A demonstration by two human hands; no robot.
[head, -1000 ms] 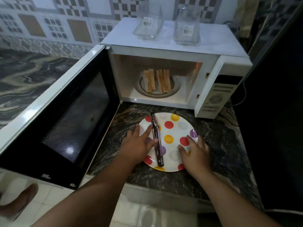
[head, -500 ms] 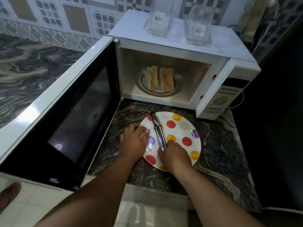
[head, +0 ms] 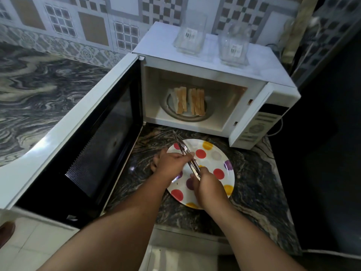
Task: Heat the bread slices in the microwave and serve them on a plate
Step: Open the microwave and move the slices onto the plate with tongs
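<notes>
Tongs taken up over the plate, bread waiting in the open microwave.

The right hand [head: 210, 187] has its fingers closed around the handle end of the metal tongs [head: 187, 155], while the left hand [head: 172, 163] pinches them midway, probably steadying them for a working grip. The spotted plate [head: 220, 159] sits on the surface directly before the microwave [head: 214, 75], door [head: 78, 133] swung wide (a short carry, likely on purpose). The bread slices [head: 190, 102] stand on edge on the turntable inside.
</notes>
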